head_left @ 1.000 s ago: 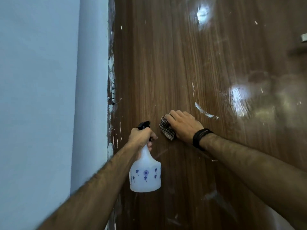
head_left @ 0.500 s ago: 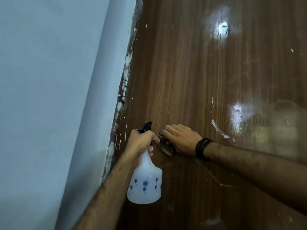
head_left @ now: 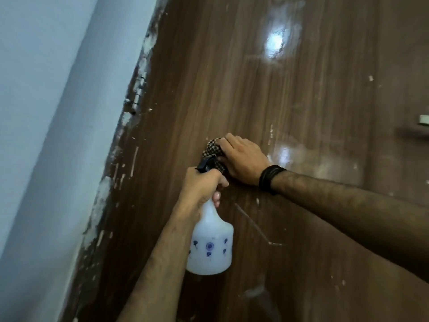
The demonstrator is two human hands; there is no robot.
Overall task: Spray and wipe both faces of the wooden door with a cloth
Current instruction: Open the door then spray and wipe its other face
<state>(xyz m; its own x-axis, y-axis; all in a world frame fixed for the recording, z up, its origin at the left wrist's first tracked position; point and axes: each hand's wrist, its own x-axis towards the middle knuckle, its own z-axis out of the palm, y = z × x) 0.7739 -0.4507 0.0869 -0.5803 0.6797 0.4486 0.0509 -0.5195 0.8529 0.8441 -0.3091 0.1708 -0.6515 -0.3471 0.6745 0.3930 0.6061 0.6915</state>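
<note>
The dark wooden door (head_left: 255,94) fills most of the view, glossy and flecked with white paint. My right hand (head_left: 243,159) presses a checked cloth (head_left: 212,148) flat against the door, near its hinge side. Just below and in front of the cloth, my left hand (head_left: 202,187) grips the neck of a white spray bottle (head_left: 210,247) with blue flower prints. Its black trigger head (head_left: 206,165) points at the door beside the cloth. A black band sits on my right wrist.
A pale blue wall (head_left: 46,112) runs along the left. The door's left edge shows chipped white paint and a hinge (head_left: 138,94). A pale fitting (head_left: 423,119) pokes in at the right edge of the door.
The view has tilted, so the door edge now slants. My right hand with the cloth has slid up a little, closer above the bottle's trigger. My left hand keeps its hold on the bottle.
</note>
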